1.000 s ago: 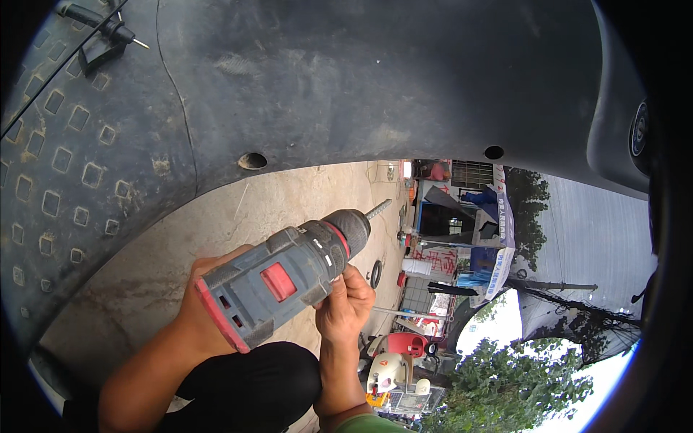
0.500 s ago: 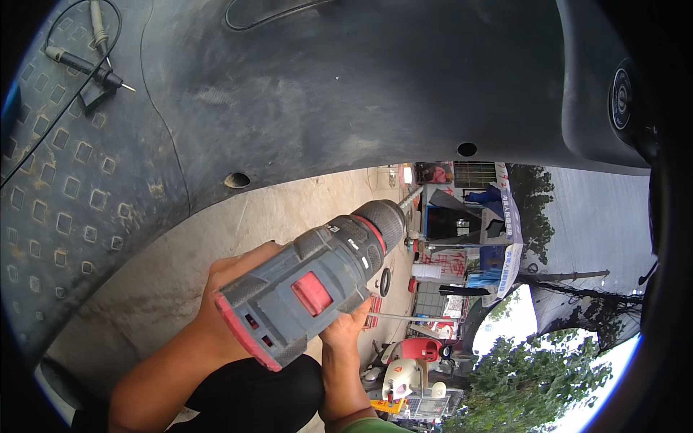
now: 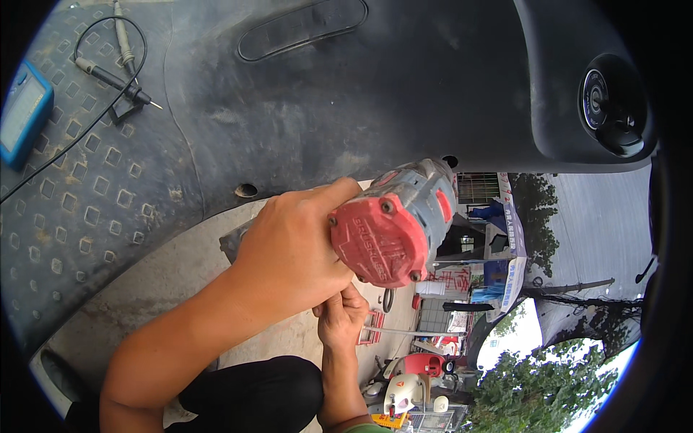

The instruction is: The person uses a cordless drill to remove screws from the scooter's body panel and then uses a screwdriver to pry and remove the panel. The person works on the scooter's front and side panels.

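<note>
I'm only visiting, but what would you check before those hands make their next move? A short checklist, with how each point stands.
1. Drill gripped: ok, in the left hand.
2. Bit in plain sight: not ok, hidden.
3. Drill stopped: cannot tell from a still.
4. Right hand free: cannot tell, it is curled.
5. Probes clear of the drill: ok, on the footboard.
6. Meter clear too: ok, by the picture's left edge.

bit: hidden behind drill (image 3: pixel 380 247) | left grip (image 3: pixel 299 234): far side hidden | right grip (image 3: pixel 343 317): hold unclear | blue meter (image 3: pixel 26 115): cut off
</note>
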Tool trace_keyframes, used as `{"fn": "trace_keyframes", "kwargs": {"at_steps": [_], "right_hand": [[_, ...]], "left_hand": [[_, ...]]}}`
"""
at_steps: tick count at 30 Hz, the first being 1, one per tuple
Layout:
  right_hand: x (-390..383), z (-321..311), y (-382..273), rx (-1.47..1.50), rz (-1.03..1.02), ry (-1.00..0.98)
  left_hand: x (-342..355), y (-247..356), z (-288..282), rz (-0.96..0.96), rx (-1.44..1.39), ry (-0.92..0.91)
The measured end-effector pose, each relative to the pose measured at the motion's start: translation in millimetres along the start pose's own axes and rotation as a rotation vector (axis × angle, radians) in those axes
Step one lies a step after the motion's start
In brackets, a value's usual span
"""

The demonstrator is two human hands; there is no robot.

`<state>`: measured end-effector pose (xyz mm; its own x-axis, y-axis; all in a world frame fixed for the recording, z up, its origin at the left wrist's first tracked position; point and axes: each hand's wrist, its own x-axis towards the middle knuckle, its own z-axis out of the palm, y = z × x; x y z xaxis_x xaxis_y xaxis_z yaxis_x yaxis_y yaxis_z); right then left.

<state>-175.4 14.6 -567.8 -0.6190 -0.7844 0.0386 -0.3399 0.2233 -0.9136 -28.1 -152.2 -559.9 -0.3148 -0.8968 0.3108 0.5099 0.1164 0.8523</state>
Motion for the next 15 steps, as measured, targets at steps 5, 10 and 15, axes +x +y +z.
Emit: {"fn": "trace_keyframes", "kwargs": {"at_steps": [5,10,15], "right_hand": [[0,-4,5,-0.034,-0.078,-0.034],[-1,0,-2,-0.025,-0.026,-0.043],[0,3,0,-0.041,-0.083,-0.051]], "left_hand": [[6,14,5,0.036,0.184,0.025],[17,22,2,-0.009,0.249,-0.073],[13,28,7,-0.040,0.289,-0.053]]}}
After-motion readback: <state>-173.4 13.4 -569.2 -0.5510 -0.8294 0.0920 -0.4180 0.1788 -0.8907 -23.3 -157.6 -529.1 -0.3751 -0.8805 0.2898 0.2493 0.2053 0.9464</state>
